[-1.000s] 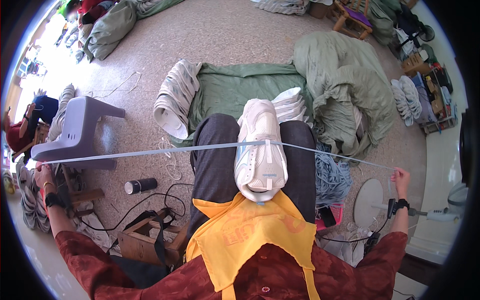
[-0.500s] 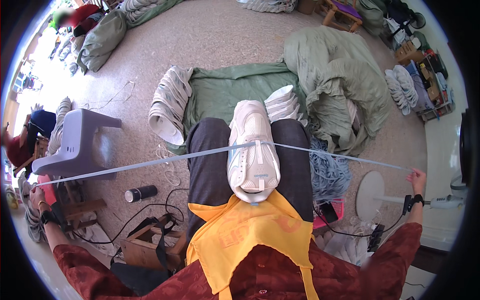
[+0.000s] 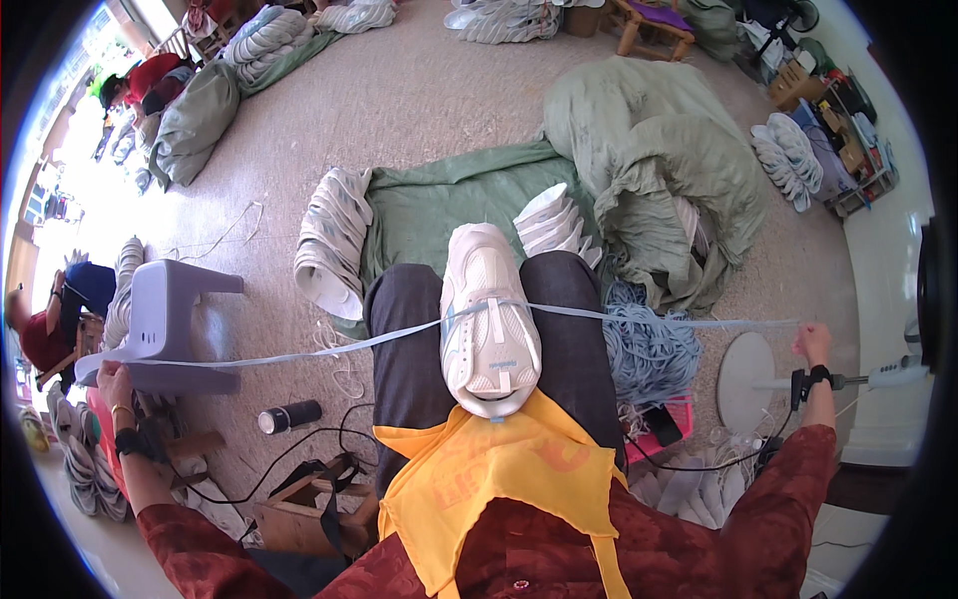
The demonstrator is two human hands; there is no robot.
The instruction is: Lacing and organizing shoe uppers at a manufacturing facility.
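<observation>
A white shoe upper [image 3: 487, 344] with a pale blue side marking rests on my lap, toe pointing away from me, between my thighs. One long light blue shoelace [image 3: 284, 356] runs through its lacing area and stretches out to both sides. Far to the left, beside the grey plastic stool [image 3: 165, 314], my left hand [image 3: 117, 389] is closed on one end of the lace. My right hand [image 3: 815, 347] is closed around the other end, out at the right near a white round fan base [image 3: 745, 382]. A yellow apron [image 3: 499, 469] lies behind the shoe's heel.
Shoe uppers [image 3: 332, 240] are stacked left of a green cloth [image 3: 439, 205], with a smaller stack [image 3: 555, 222] at right. Blue laces [image 3: 649, 349] heap over a pink basket [image 3: 675, 424]. A bottle [image 3: 289, 415], black cable [image 3: 274, 486] and large sack [image 3: 659, 130] lie around me.
Both hands have come slightly inward, and the left part of the lace now sags a little. The whole view has shifted, with the shoe lower in it.
</observation>
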